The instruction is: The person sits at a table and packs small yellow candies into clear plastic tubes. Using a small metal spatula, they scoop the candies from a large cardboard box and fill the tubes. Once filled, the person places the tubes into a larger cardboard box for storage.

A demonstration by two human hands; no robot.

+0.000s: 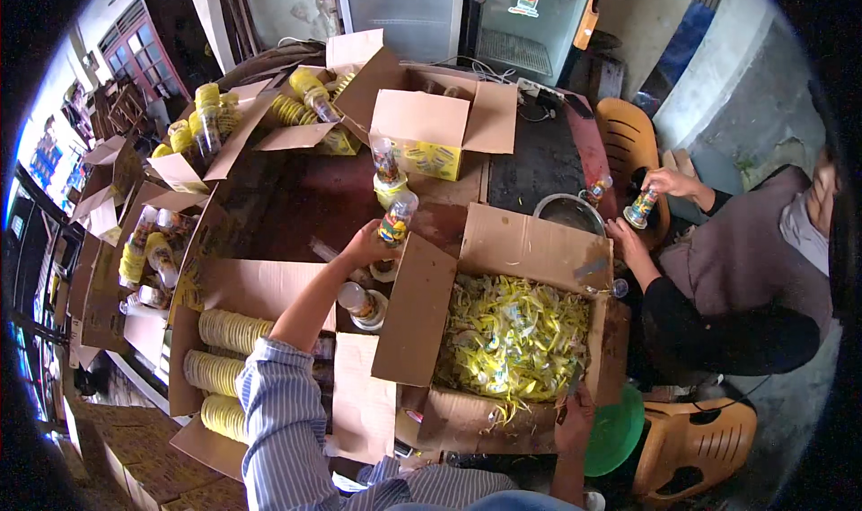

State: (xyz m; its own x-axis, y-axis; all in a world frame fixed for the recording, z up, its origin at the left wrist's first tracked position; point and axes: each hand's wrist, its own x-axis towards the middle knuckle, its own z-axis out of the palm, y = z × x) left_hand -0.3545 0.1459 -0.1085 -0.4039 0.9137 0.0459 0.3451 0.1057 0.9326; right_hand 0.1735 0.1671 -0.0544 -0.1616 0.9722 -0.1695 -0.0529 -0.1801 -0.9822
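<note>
My left hand (369,245) is raised over the table and grips a clear plastic cup (397,220) with a colourful print. Just beyond it stands another printed clear cup (386,162) on top of a yellow-white stack (390,191). Below my left hand another printed cup (363,303) rests near the open carton flaps. My right hand (576,413) is at the near right corner of a cardboard box (498,420), closed around a knife (574,381) whose blade points up. Yellow and clear plastic scraps (515,336) fill that box.
A co-worker's hands (630,241) hold a printed cup (641,208) at the right, beside a metal bowl (571,213). Rows of yellow-rimmed stacked cups (232,329) lie in a carton at left. More open cartons (417,117) line the far side. A green basin (613,433) sits near my right hand.
</note>
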